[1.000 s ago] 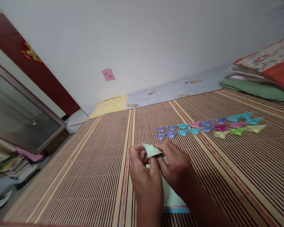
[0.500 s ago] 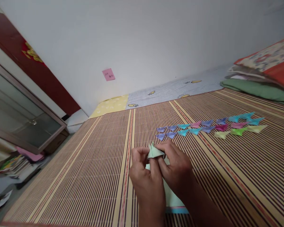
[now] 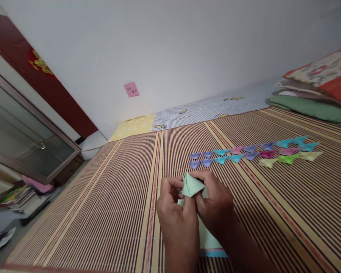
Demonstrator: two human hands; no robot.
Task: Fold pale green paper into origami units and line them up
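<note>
A pale green folded paper [image 3: 192, 185] is held up between both hands, with a pointed tip at the top. My left hand [image 3: 177, 216] grips its left side and lower edge with bent fingers and thumb. My right hand [image 3: 216, 199] pinches its right side, fingers behind and thumb below. Under my hands lies a stack of light green paper sheets [image 3: 208, 237], with a blue and pink edge at the bottom. Beyond my hands, small folded paper boats [image 3: 221, 160] in purple, blue, pink, green and yellow stand in two rows on the striped mat [image 3: 116, 204].
A green folded cloth [image 3: 307, 108] and a red floral pillow [image 3: 329, 72] are piled at the back right. Patterned sheet [image 3: 199, 112] runs along the wall, where a pink note [image 3: 131, 89] hangs. Books [image 3: 19, 197] and a glass-fronted cabinet [image 3: 25, 129] are at the left.
The folded paper has turned and spread between my fingers, showing a larger diamond-like face. Both hands have shifted slightly right.
</note>
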